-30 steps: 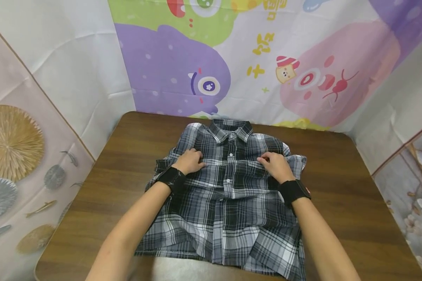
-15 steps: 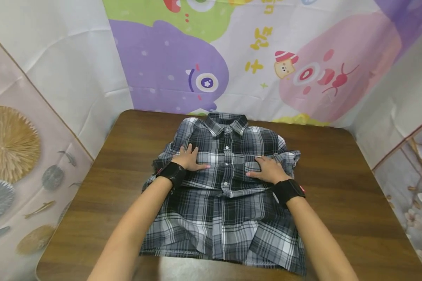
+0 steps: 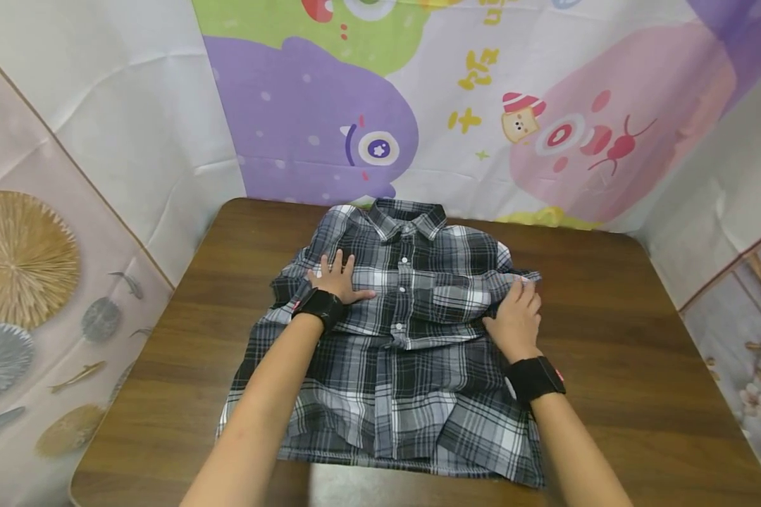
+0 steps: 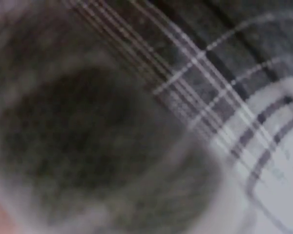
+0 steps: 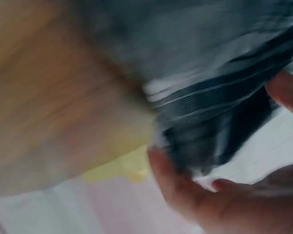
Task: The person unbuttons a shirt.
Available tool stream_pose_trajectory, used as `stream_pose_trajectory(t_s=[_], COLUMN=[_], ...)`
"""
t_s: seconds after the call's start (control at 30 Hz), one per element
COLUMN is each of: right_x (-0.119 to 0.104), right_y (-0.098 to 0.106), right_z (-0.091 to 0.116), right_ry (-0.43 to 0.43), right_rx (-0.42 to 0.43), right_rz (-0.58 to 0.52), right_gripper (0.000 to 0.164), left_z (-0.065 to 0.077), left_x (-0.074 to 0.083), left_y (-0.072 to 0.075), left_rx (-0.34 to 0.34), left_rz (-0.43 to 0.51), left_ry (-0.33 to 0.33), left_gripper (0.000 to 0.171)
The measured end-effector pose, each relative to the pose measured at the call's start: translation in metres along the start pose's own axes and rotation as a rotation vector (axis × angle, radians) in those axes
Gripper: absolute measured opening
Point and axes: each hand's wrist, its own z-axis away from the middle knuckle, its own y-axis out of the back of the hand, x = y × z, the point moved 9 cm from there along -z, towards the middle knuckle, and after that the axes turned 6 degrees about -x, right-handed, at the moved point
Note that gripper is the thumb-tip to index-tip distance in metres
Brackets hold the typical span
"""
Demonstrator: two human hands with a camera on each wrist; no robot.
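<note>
A grey, black and white plaid button-up shirt (image 3: 412, 380) lies front side up, collar (image 3: 408, 220) toward the wall. My left hand (image 3: 337, 283) rests on its left chest area with the fingers spread. In the left wrist view, blurred plaid cloth (image 4: 180, 44) fills the picture. At the sleeve (image 3: 504, 282) on the right side is my right hand (image 3: 516, 320), its fingertips touching the cloth and its thumb held apart. The right wrist view has the sleeve end (image 5: 200, 131) lying between the thumb and fingers of that hand, without a plain pinch.
The shirt lies on a brown wooden table (image 3: 609, 338) with rounded corners. Directly behind stands a cartoon-printed cloth wall (image 3: 317, 127). Patterned panels close in the left and right sides. A pale glare patch (image 3: 361, 486) shows at the table's front.
My right hand has moved outward from the shirt's chest to the sleeve. My left hand stays on the chest, its fingers having spread since the first frame. The right sleeve cloth has shifted.
</note>
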Motion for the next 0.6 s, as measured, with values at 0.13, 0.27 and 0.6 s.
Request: stream_pose_trajectory(t_s=[0.13,0.27,0.6], right_x=[0.032,0.046,0.062], right_y=[0.001,-0.012,-0.023], right_z=[0.009,0.022,0.048], right_ry=[-0.145,-0.122,-0.032], right_rx=[-0.163,-0.475,-0.629], right_rz=[-0.087,-0.115,-0.216], right_gripper=[0.085,0.053,0.042], left_z=[0.001,0.007,0.010], left_x=[0.002,0.007,0.006], left_y=[0.000,0.005,0.007], left_rx=[-0.016,-0.022,-0.036], left_rz=[-0.014,-0.036,-0.055], left_ry=[0.002,0.003,0.020], left_gripper=[0.095,0.093,0.093])
